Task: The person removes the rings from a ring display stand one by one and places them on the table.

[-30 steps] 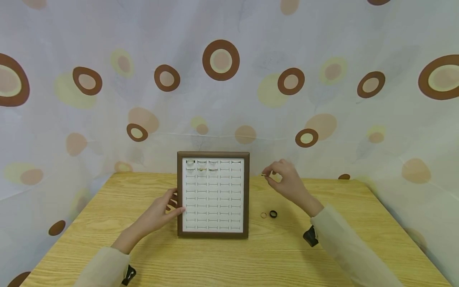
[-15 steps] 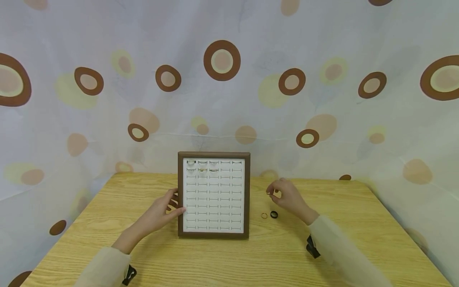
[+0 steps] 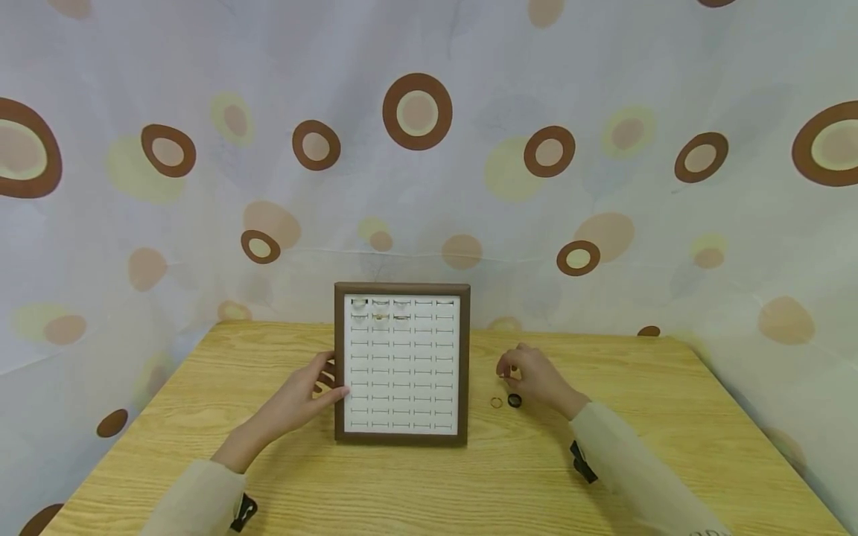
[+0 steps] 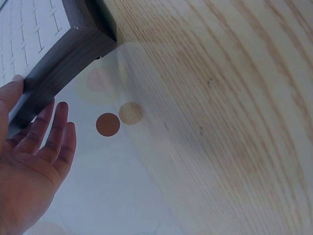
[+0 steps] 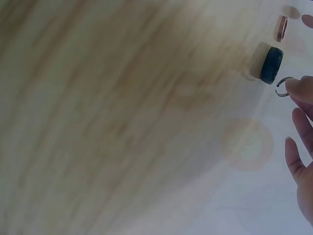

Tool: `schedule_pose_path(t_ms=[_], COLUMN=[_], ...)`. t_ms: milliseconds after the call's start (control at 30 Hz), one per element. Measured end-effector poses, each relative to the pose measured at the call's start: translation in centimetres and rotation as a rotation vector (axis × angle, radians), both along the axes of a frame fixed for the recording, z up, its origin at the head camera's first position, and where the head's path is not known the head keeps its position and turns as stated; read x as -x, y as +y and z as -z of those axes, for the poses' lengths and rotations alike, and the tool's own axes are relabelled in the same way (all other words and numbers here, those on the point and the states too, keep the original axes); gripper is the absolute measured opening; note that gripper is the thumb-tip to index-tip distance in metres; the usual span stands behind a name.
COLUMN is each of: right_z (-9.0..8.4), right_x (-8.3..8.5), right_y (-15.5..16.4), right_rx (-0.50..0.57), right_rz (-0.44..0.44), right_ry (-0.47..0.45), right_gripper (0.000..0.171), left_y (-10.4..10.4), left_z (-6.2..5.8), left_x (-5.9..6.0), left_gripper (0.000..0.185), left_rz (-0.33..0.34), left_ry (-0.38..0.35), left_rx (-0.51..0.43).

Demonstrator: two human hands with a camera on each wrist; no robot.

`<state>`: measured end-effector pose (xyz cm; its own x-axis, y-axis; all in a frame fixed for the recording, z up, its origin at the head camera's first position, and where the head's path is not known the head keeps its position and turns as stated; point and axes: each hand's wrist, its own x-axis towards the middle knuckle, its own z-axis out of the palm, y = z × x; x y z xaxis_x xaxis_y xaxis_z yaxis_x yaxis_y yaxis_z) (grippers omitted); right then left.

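Observation:
A brown-framed ring display board (image 3: 405, 438) stands upright on the table, its white face lined with rows of slots. Several rings (image 3: 380, 317) sit in its top two rows. My left hand (image 3: 304, 394) grips the board's left edge, thumb on the front and fingers behind. In the right wrist view, my right hand (image 5: 303, 142) pinches a thin, silvery open-ended ring (image 5: 282, 93) between thumb and finger. Right of the board, a thin copper-coloured ring (image 3: 496, 403) and a wide black ring (image 3: 515, 400) lie on the table, just below the right hand.
The light wooden table (image 3: 402, 491) meets a patterned curtain (image 3: 462, 201) at the back and sides. A black strap piece (image 3: 583, 463) hangs at the right sleeve, another black piece (image 3: 244, 512) at the left.
My right hand has moved down from near the board's upper right, with the pinched ring, to just above the two loose rings. The left hand stays at the board's edge.

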<state>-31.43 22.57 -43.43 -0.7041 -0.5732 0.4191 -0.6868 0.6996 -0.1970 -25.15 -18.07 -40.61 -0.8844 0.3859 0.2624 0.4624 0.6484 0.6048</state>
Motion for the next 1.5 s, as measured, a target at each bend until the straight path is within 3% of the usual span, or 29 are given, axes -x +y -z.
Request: schedule_pose_path(t_ms=[267, 967, 1267, 1500], right_z=[0.2, 0.6, -1.0, -3.0], right_x=[0.1, 0.3, 0.0, -0.1], right_y=[0.1, 0.2, 0.0, -0.3], right_rx=[-0.035, -0.07, -0.017, 0.035], right_rz=[-0.013, -0.034, 0.019, 0.029], right_ry=[-0.109, -0.155, -0.192, -0.104], right_gripper=[0.013, 0.014, 0.013, 0.016], left_y=[0.0, 0.0, 0.1, 0.0], left_z=[0.1, -0.1, -0.1, 0.0], left_x=[0.1, 0.0, 0.0, 0.0], left_gripper=[0.058, 0.057, 0.058, 0.058], left_rz=[0.002, 0.004, -0.003, -0.006], left_ry=[0.001, -0.007, -0.012, -0.01], left_rx=[-0.002, 0.0, 0.001, 0.002])
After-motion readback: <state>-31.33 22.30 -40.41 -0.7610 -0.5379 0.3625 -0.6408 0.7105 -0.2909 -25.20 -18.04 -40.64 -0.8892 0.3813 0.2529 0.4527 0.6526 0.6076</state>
